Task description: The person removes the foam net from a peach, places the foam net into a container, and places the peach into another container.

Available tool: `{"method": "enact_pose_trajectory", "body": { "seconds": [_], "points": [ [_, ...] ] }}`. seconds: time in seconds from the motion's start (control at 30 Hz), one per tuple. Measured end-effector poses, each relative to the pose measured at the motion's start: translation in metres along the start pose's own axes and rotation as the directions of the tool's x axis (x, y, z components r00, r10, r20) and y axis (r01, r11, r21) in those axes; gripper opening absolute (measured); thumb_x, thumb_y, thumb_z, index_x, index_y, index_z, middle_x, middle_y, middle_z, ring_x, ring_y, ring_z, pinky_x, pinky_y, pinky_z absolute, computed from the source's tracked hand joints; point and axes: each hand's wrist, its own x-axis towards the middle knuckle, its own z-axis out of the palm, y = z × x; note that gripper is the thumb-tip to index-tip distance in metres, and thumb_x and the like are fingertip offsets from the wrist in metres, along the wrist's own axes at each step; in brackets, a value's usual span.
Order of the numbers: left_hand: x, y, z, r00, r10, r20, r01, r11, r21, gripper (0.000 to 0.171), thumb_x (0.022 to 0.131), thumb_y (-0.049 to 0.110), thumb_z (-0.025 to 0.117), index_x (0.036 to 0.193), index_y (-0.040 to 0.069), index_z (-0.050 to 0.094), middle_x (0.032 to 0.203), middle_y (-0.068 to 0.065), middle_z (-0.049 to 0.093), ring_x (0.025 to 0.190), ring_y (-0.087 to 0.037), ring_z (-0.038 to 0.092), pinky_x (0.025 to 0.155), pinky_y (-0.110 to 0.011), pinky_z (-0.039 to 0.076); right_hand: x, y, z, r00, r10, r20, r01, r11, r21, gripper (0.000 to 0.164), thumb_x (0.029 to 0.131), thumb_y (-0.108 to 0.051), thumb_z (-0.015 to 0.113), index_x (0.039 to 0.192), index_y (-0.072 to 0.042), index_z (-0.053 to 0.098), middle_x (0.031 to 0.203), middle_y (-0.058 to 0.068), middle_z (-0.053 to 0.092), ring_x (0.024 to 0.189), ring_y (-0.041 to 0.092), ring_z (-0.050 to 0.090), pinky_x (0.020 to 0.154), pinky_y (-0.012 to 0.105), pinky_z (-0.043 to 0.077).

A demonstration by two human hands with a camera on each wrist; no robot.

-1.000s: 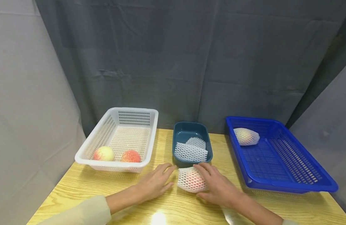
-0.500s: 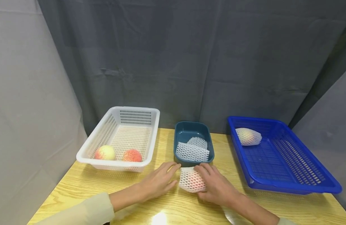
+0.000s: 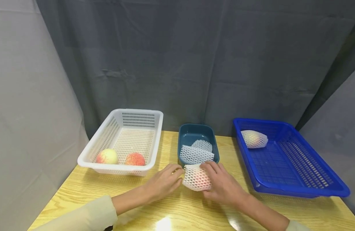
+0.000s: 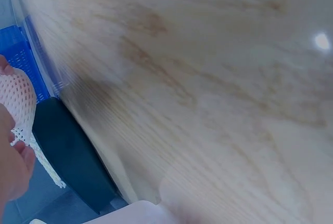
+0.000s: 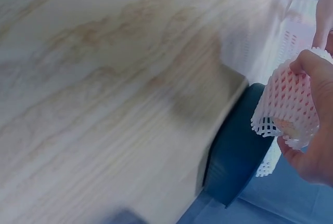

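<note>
A red-and-yellow peach inside a white foam net (image 3: 197, 178) is held just above the table, in front of the small teal bin (image 3: 196, 128). My right hand (image 3: 223, 184) grips it from the right side; in the right wrist view the thumb and fingers press on the foam net (image 5: 289, 94). From the left, my left hand (image 3: 164, 183) pinches the net's left edge with thumb and fingertips, the contact partly hidden. The left wrist view catches the left hand (image 4: 13, 167) by the foam net (image 4: 20, 96). Loose foam nets (image 3: 196, 155) lie in the teal bin.
A white basket (image 3: 88, 164) at left holds two bare peaches, one yellowish (image 3: 107, 156) and one red (image 3: 135, 159). At right, a blue basket (image 3: 293, 190) contains a netted peach (image 3: 253, 139). A grey curtain (image 3: 177, 64) hangs behind the wooden table (image 3: 137, 211).
The netted peach has risen slightly from the table toward the teal bin in my right hand. My left fingers have closed in on the net's left edge. The baskets have stayed put.
</note>
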Motion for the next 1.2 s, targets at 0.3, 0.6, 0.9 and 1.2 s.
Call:
{"method": "enact_pose_trajectory", "body": {
  "seconds": [0.3,0.6,0.9,1.2],
  "points": [
    [0.012,0.001,-0.004,0.989,0.114,-0.099,-0.117,0.993,-0.027,0.016,0.088,0.0,0.068,0.103,0.003,0.068,0.109,-0.006,0.063,0.101,-0.018,0.061,0.094,-0.016,0.046,0.006,-0.003,-0.013,1.0,-0.019,-0.022,0.019,1.0,-0.003,0.078,0.055,-0.029,0.085,0.124,-0.011,0.053,0.123,0.007,0.054,0.099,0.024,0.053,0.081,0.038,0.052],
    [0.022,0.004,-0.008,0.969,0.205,-0.136,-0.213,0.976,-0.043,0.029,0.079,0.002,0.08,0.103,0.002,0.065,0.115,-0.008,0.062,0.106,-0.018,0.061,0.1,-0.02,0.044,0.008,-0.008,-0.023,1.0,-0.014,-0.02,0.014,1.0,0.001,0.082,0.054,-0.028,0.088,0.126,-0.011,0.052,0.126,0.007,0.054,0.105,0.026,0.052,0.085,0.04,0.051],
    [0.029,0.005,-0.003,0.975,0.195,-0.11,-0.204,0.976,-0.082,0.054,0.072,0.017,0.088,0.113,0.001,0.057,0.117,-0.01,0.054,0.106,-0.019,0.057,0.103,-0.018,0.039,0.012,-0.014,-0.028,1.0,-0.015,-0.021,0.016,1.0,0.027,0.086,0.054,-0.029,0.091,0.127,-0.012,0.05,0.127,0.006,0.052,0.105,0.023,0.052,0.084,0.04,0.052],
    [0.039,0.005,-0.001,0.98,0.184,-0.07,-0.193,0.968,-0.159,0.062,0.072,0.021,0.09,0.116,0.002,0.05,0.122,-0.011,0.049,0.109,-0.019,0.054,0.102,-0.017,0.039,0.015,-0.019,-0.03,0.999,-0.009,-0.046,0.011,0.999,0.05,0.088,0.054,-0.03,0.092,0.127,-0.008,0.05,0.128,0.01,0.054,0.11,0.026,0.054,0.09,0.044,0.053]
  ]
}}
